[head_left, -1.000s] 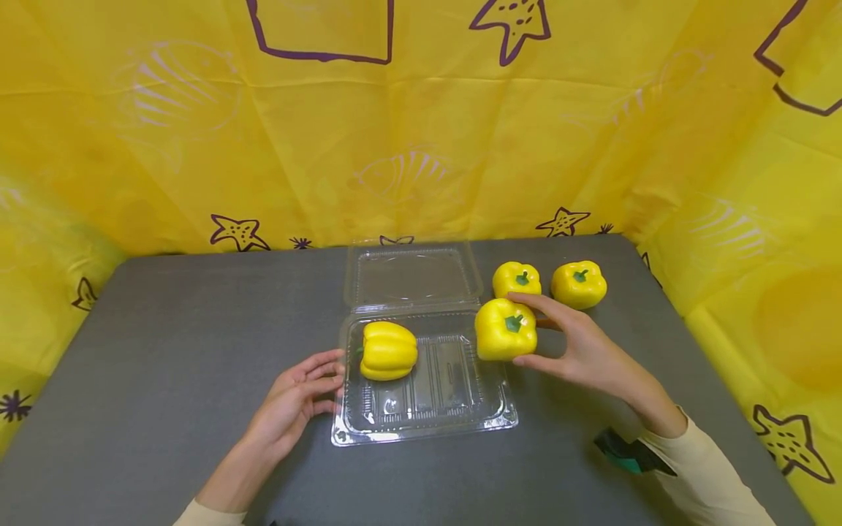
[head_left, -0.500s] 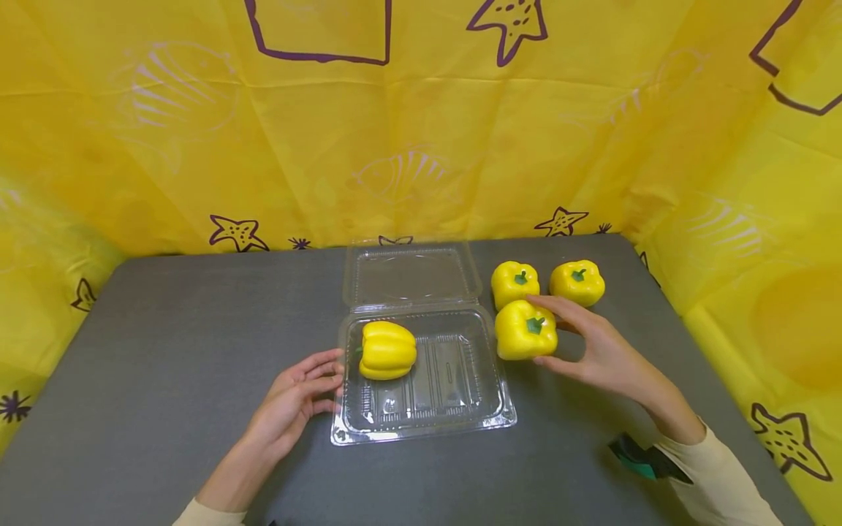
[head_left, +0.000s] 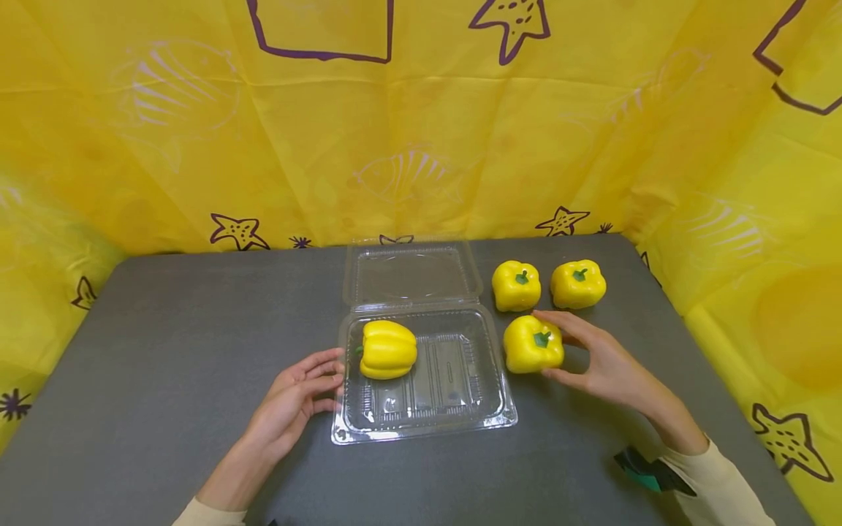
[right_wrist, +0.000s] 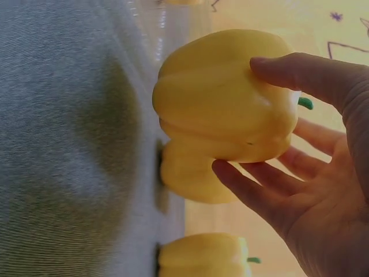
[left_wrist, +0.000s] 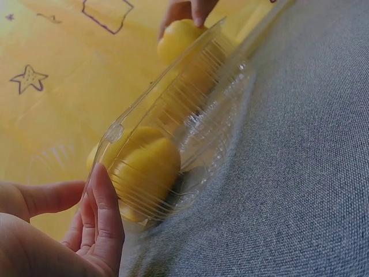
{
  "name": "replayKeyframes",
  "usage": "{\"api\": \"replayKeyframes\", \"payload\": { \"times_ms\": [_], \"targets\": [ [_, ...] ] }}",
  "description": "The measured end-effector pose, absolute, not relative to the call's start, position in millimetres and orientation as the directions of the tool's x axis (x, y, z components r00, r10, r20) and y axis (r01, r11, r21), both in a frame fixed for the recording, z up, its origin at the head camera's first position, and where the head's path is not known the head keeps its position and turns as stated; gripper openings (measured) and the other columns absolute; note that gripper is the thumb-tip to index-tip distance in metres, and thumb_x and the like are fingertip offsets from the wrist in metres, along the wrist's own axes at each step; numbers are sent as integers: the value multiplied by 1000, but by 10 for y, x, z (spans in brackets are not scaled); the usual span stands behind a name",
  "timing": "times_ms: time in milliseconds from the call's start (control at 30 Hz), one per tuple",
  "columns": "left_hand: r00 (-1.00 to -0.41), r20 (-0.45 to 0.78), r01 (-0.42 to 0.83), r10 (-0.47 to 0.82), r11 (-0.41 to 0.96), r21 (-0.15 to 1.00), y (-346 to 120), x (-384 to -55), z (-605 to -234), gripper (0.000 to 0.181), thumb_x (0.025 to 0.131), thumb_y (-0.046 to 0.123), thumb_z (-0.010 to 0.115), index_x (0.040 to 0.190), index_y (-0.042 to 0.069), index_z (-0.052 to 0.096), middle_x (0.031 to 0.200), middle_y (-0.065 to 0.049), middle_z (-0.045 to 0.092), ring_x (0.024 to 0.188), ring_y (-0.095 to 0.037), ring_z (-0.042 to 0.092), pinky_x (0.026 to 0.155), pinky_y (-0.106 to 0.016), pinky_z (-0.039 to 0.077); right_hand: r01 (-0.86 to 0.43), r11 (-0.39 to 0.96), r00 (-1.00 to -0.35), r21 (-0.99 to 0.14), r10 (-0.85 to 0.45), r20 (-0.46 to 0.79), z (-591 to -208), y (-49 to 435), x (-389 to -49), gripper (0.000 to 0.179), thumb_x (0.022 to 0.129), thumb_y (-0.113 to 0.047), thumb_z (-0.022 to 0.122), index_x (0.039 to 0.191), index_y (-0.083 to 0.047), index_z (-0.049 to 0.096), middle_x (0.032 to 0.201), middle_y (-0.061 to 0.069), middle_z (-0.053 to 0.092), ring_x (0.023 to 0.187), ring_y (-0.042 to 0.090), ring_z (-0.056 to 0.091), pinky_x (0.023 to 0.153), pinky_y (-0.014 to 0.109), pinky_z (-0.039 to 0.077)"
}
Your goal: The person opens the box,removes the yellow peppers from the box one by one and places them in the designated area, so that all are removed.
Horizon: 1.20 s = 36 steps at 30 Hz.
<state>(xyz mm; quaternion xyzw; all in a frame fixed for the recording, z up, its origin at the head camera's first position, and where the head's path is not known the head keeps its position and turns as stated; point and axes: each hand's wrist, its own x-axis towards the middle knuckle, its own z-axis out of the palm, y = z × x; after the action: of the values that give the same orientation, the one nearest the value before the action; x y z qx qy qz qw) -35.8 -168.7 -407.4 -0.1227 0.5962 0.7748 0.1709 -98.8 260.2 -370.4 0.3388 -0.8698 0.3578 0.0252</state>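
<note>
A clear plastic clamshell container (head_left: 450, 365) lies with its lid (head_left: 414, 274) folded back. Inside its left half, a yellow bell pepper (head_left: 388, 351) rests on its side, green stem to the left. My left hand (head_left: 289, 402) holds the container's left rim between thumb and fingers, as the left wrist view shows. Just right of the container, my right hand (head_left: 601, 361) grips another yellow bell pepper (head_left: 529, 345) between thumb and fingertips, stem up. That pepper (right_wrist: 225, 95) is close over the table in the right wrist view.
Two more yellow bell peppers stand behind the right hand, one bell pepper (head_left: 516, 286) beside the lid and the other bell pepper (head_left: 577, 284) farther right. A yellow patterned cloth (head_left: 421, 124) borders the grey table (head_left: 197, 329) at the back and sides.
My right hand has moved its bell pepper right, away from the container's right rim, then slightly nearer to me and lower. The left hand and the other peppers have stayed in place.
</note>
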Motion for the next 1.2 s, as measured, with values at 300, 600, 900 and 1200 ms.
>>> {"api": "replayKeyframes", "payload": {
  "times_ms": [300, 600, 900, 1200],
  "targets": [
    [-911, -396, -413, 117, -235, 880, -1681, -362, -4069, 51, 91, -4, 58, 139, -5, 41, 103, -4, 60, 77, -13, 61, 68, -29, 58, -556, 539, -797, -633, -563, 220, -3848, 2645, -988, 78, 72, -6, 86, 140, -4, 49, 138, 11, 54, 121, 3, 49, 95, 15, 46],
    [-911, -394, -412, 120, -233, 881, -1680, -357, -4067, 52, 91, -3, 58, 140, -5, 41, 103, -3, 60, 78, -13, 61, 69, -29, 58, -540, 559, -802, -630, -568, 184, -3888, 2669, -966, 77, 73, -9, 86, 141, -5, 49, 139, 9, 53, 122, 6, 50, 94, 29, 52],
    [-911, -395, -411, 116, -226, 883, -1684, -346, -4059, 53, 91, -3, 58, 140, -6, 40, 102, -2, 60, 78, -13, 60, 68, -29, 58, -553, 550, -795, -626, -573, 198, -3917, 2689, -945, 76, 74, -12, 86, 141, -7, 50, 137, 8, 55, 121, 6, 51, 95, 21, 49],
    [-910, -400, -414, 106, -229, 881, -1674, -344, -4061, 51, 91, -3, 58, 139, -5, 42, 102, -2, 61, 78, -13, 60, 68, -29, 58, -543, 565, -803, -621, -566, 187, -3907, 2691, -926, 76, 75, -15, 85, 142, -8, 48, 139, 6, 53, 122, 8, 50, 94, 22, 50]
  ]
}}
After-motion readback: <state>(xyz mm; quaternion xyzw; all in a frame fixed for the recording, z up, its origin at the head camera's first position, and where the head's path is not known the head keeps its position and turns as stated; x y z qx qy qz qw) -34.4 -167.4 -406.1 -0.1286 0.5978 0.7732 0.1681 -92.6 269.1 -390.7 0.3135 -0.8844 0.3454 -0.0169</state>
